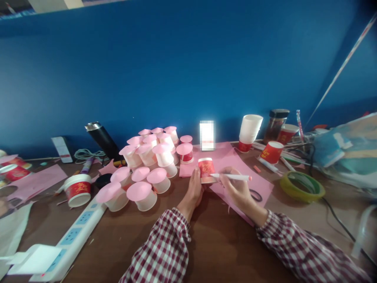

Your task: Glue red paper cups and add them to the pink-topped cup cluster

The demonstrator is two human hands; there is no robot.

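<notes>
The held cup is between the power strip, left, and tape roll, right.

Legible wording: none. Small red paper cup, centre: gold characters on the side, too blurred to read. White paper cup with broad red band, left: gold script (slanting), unreadable. Red paper cup with white top, right: gold marks, too small to decipher.
</notes>
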